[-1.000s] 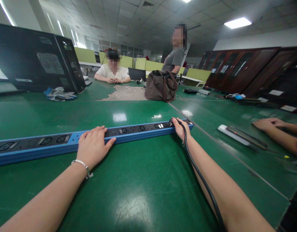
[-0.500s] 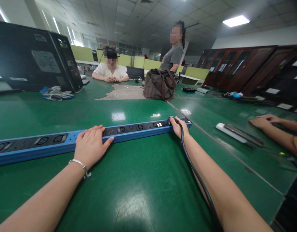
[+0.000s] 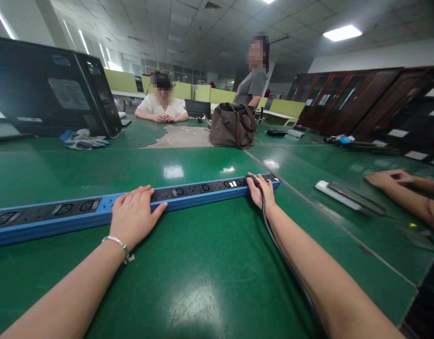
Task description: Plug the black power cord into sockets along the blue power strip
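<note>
A long blue power strip (image 3: 199, 199) with black sockets lies slantwise across the green table. My left hand (image 3: 135, 213) is laid over its middle, fingers curled across the top to the far edge and thumb along the near side. Close to the strip's right end, my right hand (image 3: 260, 189) is closed around a black plug (image 3: 251, 180), which sits at a socket; how deep it is in, I cannot tell. From the plug a black power cord (image 3: 273, 238) runs down along my right forearm.
A black computer case (image 3: 58, 89) stands at the back left, with work gloves (image 3: 83, 140) beside it. A brown bag (image 3: 231, 126) is at the far middle. On the right lie a white bar-shaped object (image 3: 337, 195) and another person's hands (image 3: 389, 177). Two people are beyond the table.
My right hand has shifted slightly, its fingers now spread more over the plug and strip end. My left hand stays on the strip. The view has tilted a little.
</note>
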Tool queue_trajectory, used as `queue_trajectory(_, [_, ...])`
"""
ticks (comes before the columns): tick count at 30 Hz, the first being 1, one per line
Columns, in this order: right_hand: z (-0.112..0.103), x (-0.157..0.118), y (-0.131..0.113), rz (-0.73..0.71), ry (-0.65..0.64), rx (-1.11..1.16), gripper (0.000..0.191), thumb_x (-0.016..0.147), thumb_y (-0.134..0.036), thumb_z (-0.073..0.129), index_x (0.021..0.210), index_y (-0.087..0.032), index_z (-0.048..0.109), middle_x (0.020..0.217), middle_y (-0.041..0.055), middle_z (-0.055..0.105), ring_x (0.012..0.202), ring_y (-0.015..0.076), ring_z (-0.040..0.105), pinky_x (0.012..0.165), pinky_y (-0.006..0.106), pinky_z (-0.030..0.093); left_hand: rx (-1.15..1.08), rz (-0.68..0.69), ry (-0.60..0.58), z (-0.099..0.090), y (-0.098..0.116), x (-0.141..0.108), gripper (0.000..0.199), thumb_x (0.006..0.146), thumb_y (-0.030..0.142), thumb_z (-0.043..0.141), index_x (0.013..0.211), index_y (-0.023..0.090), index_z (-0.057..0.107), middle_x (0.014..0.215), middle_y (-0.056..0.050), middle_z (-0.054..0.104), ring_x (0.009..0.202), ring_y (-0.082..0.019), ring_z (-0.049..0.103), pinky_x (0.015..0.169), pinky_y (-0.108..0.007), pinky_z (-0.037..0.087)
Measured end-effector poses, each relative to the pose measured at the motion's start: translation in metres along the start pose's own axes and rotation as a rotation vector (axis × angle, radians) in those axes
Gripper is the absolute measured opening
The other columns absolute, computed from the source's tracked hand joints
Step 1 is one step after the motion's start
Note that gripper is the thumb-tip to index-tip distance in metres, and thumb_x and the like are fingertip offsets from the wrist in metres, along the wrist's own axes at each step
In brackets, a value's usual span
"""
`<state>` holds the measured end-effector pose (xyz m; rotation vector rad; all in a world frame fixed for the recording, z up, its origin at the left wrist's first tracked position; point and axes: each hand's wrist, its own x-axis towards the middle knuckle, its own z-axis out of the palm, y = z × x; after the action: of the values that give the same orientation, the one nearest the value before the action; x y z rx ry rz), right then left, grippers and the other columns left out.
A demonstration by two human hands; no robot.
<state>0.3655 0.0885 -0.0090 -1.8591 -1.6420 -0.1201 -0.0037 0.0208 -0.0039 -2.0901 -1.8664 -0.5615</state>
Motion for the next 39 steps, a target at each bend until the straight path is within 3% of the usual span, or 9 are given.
queue_trajectory(6, [-0.007,0.007,-0.005,0.02,-0.064,-0.026,0.033,0.09,-0.04,0.042,0.111,-0.028,0.066,0.119,0.0053,0.065,0.12,0.0251,0.052,0.109,0.053,0.022,0.013,-0.003,-0.004,0.001,-0.001,0.0,0.061,0.087,0.055,0.03,0.121,0.01,0.053,0.129,-0.017,0.056,0.122,-0.028,0.048,0.102,-0.043,0.029])
queue_trajectory(11, [0.001,-0.001,0.001,-0.053,0.035,0.026,0.038,0.092,-0.039,0.039,0.119,-0.025,0.061,0.122,0.0068,0.064,0.124,0.0245,0.048,0.11,0.055,0.018,0.004,-0.002,-0.009,-0.001,0.0,0.0,0.06,0.086,0.055,0.031,0.121,0.01,0.053,0.129,-0.017,0.056,0.122,-0.028,0.048,0.103,-0.043,0.029])
queue_trajectory(21, [0.006,0.005,0.011,-0.12,0.081,0.118,0.039,0.089,-0.043,0.04,0.111,-0.023,0.065,0.116,0.0077,0.067,0.117,0.0257,0.055,0.107,0.054,0.025,-0.001,-0.007,-0.006,0.0,0.0,0.0,0.061,0.086,0.055,0.032,0.121,0.01,0.053,0.129,-0.018,0.055,0.121,-0.029,0.048,0.103,-0.045,0.029])
queue_trajectory(27, [0.009,0.005,0.007,-0.108,0.173,0.235,0.045,0.086,-0.053,0.042,0.101,-0.021,0.069,0.106,0.0082,0.071,0.108,0.0257,0.061,0.109,0.053,0.024,0.006,-0.007,-0.021,-0.001,0.0,0.001,0.059,0.086,0.055,0.031,0.12,0.011,0.053,0.129,-0.016,0.055,0.122,-0.028,0.047,0.103,-0.044,0.029])
queue_trajectory(33, [-0.008,0.017,0.013,0.098,0.482,0.519,0.059,0.088,-0.059,0.032,0.105,-0.015,0.068,0.102,0.0098,0.071,0.098,0.0234,0.064,0.091,0.039,0.046,0.005,-0.006,-0.022,-0.002,0.0,0.001,0.061,0.086,0.055,0.032,0.12,0.009,0.053,0.129,-0.018,0.055,0.122,-0.03,0.047,0.102,-0.045,0.029])
queue_trajectory(39, [-0.005,0.022,0.053,0.05,0.317,0.401,0.057,0.083,-0.064,0.04,0.101,-0.02,0.071,0.106,0.0085,0.07,0.106,0.0275,0.061,0.095,0.043,0.044,-0.002,-0.016,-0.038,-0.002,0.0,0.001,0.062,0.085,0.056,0.031,0.12,0.009,0.053,0.129,-0.018,0.055,0.123,-0.03,0.047,0.103,-0.045,0.028])
